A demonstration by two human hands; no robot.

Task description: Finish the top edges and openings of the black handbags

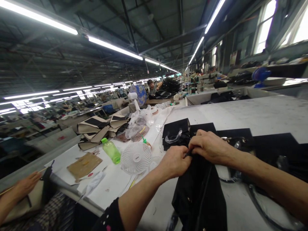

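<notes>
A black bag with small gold-coloured studs hangs down in front of me over the white table. My left hand pinches its upper edge. Close beside it, my right hand grips the same edge, fingers pressed together. The hands nearly touch, and my fingers hide the exact spot held. Just behind them stands a black handbag with a plastic-wrapped handle. More black bags stand in a row to the right, partly behind my right forearm.
A small white fan, a green bottle and a brown board lie left on the white table. Behind are stacked beige-and-black pieces and a blue fan. At lower left, another person's hand holds a beige piece.
</notes>
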